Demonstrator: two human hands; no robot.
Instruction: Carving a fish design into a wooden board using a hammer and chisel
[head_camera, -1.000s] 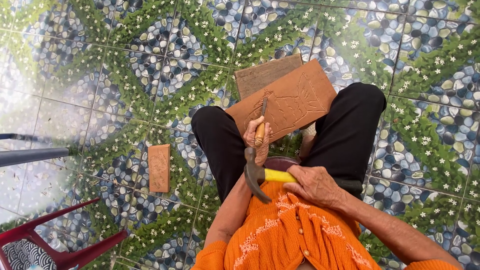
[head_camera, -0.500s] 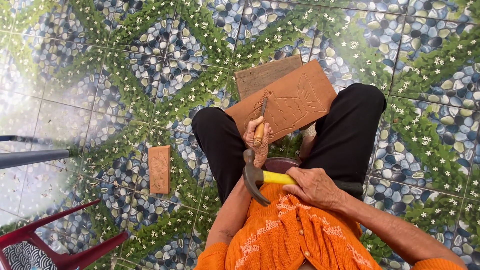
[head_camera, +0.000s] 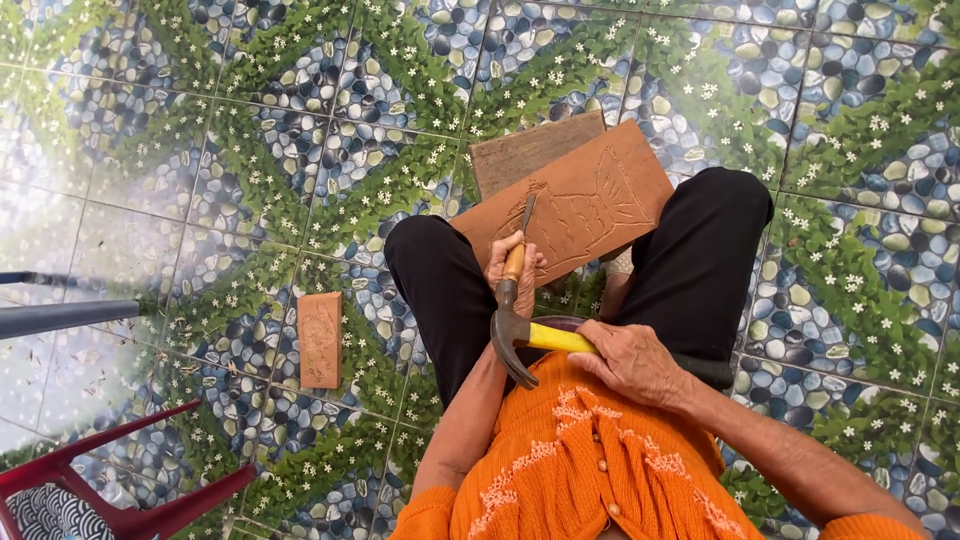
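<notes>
Left hand (head_camera: 512, 268) grips a chisel (head_camera: 520, 245) on the carved board (head_camera: 590, 205) across the knees; right hand (head_camera: 632, 358) holds a hammer (head_camera: 520, 335) at its butt. A glancing blow could hit knuckles or gouge the carving.

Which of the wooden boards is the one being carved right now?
The large carved board across the knees, under the chisel; the small board lies apart on the floor tiles.
</notes>
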